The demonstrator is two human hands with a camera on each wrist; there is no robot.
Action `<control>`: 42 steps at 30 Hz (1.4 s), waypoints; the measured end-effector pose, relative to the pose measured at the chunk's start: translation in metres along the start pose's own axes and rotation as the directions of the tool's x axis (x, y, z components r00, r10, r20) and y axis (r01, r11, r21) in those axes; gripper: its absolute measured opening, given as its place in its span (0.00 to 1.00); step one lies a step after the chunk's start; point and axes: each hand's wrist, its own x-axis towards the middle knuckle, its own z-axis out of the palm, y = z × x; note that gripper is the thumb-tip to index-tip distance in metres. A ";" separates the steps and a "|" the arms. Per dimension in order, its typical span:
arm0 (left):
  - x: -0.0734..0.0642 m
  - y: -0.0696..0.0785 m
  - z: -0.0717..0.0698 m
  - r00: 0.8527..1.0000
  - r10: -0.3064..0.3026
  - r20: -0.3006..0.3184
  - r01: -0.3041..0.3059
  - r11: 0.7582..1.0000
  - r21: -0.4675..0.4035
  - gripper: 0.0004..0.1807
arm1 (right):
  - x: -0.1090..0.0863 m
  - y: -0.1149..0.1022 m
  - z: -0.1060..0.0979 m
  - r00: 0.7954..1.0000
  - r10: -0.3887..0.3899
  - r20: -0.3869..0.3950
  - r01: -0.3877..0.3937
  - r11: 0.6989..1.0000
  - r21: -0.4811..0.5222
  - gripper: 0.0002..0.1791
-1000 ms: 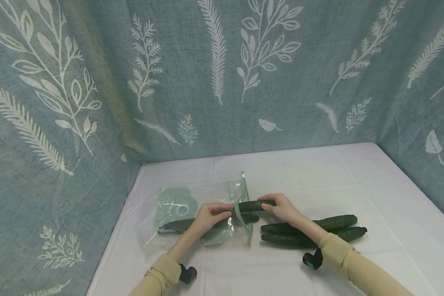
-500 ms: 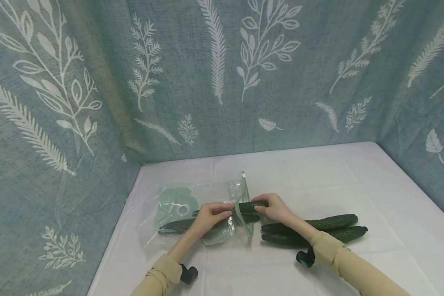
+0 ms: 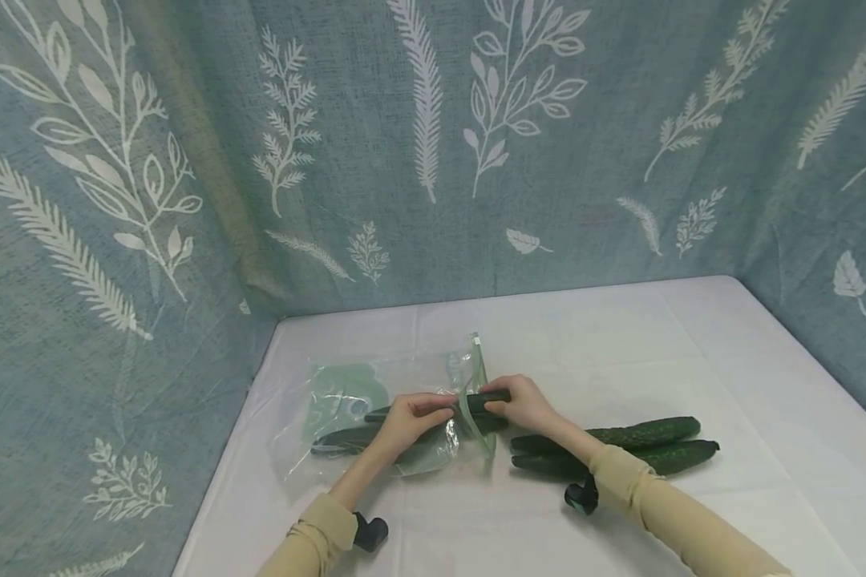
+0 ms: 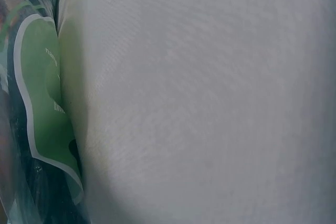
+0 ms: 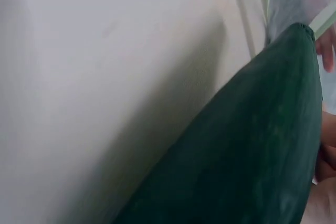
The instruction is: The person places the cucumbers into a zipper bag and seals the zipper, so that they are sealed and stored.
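Observation:
A clear zip bag [image 3: 433, 365] with green print lies on its side, its green-edged mouth facing right. My left hand [image 3: 411, 417] pinches the bag near its mouth, thumb and fingers on the film. My right hand [image 3: 525, 402] grips the outer end of a cucumber [image 3: 485, 401], whose far part lies inside the bag. Another cucumber [image 3: 346, 438] rests in the bag, its end sticking out at the mouth. In the left wrist view, the bag's green print [image 4: 44, 87] shows at the left edge. Fingers of my right hand [image 5: 328, 150] show at the right wrist view's edge.
Two more cucumbers, a rear one [image 3: 645, 433] and a front one [image 3: 681, 457], lie side by side under my right forearm. A large cucumber [image 5: 236, 145] fills much of the right wrist view. The white-covered table [image 3: 621, 344] is backed by a patterned blue-green curtain [image 3: 375, 120].
My right hand has moved left, sliding the cucumber further into the bag; its far end shows deeper through the film. My left hand has stayed at the bag's mouth.

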 end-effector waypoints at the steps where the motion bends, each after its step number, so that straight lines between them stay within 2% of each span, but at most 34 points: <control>1: 0.000 0.000 0.000 1.000 -0.001 0.000 0.001 1.000 0.001 0.16 | 0.001 -0.001 0.001 1.000 0.005 0.001 -0.005 1.000 0.005 0.14; 11: 0.002 -0.001 -0.001 1.000 -0.010 -0.007 0.010 1.000 0.014 0.17 | 0.008 -0.007 0.010 0.999 0.036 0.005 -0.036 0.998 0.046 0.15; 19: 0.001 0.000 0.000 0.999 -0.011 -0.040 0.011 1.000 0.000 0.16 | 0.017 -0.016 0.021 0.998 0.052 -0.020 -0.052 0.999 0.004 0.16; 26: 0.001 0.000 0.001 0.997 -0.029 -0.067 0.026 0.999 -0.044 0.16 | 0.019 -0.020 0.029 1.000 0.020 -0.018 -0.020 0.999 -0.031 0.14; 37: 0.001 -0.002 0.000 0.995 -0.037 -0.088 0.031 0.998 -0.063 0.17 | 0.029 -0.021 0.037 0.993 0.115 -0.011 -0.115 0.992 0.046 0.14; 42: 0.001 -0.002 0.000 0.996 -0.025 -0.084 0.017 0.996 -0.092 0.17 | 0.031 -0.024 0.042 0.987 0.158 0.018 -0.159 0.979 0.127 0.12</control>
